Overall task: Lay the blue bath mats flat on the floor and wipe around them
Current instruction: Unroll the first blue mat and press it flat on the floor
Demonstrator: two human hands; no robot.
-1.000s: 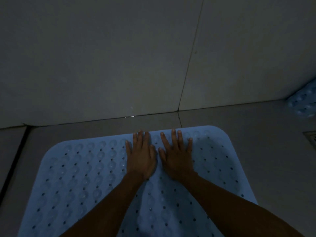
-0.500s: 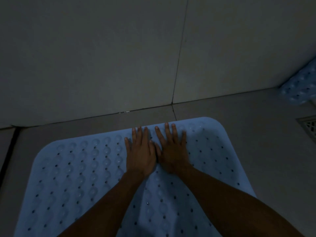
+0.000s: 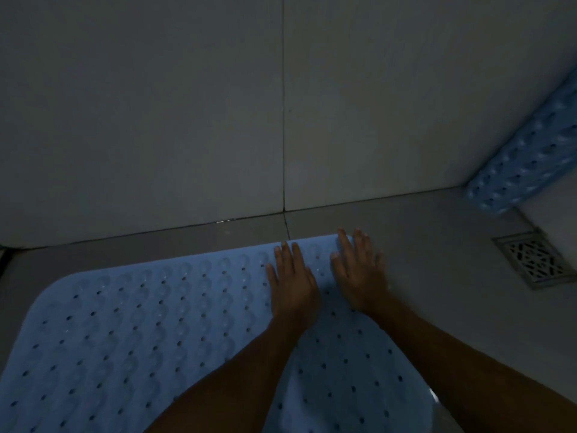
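Observation:
A light blue bath mat with rows of holes and bumps lies flat on the tiled floor, filling the lower left and middle of the head view. My left hand rests palm down on the mat near its far edge, fingers spread. My right hand lies flat on the mat's far right corner, a little apart from the left. A second blue bath mat leans against the wall at the far right, its upper part cut off by the frame.
A grey tiled wall rises just beyond the mat's far edge. A square metal floor drain sits in the floor to the right of my right hand. The room is dim.
Both hands have slid to the right along the mat's far edge and moved apart. The view has swung right, showing more of the leaning mat and the drain.

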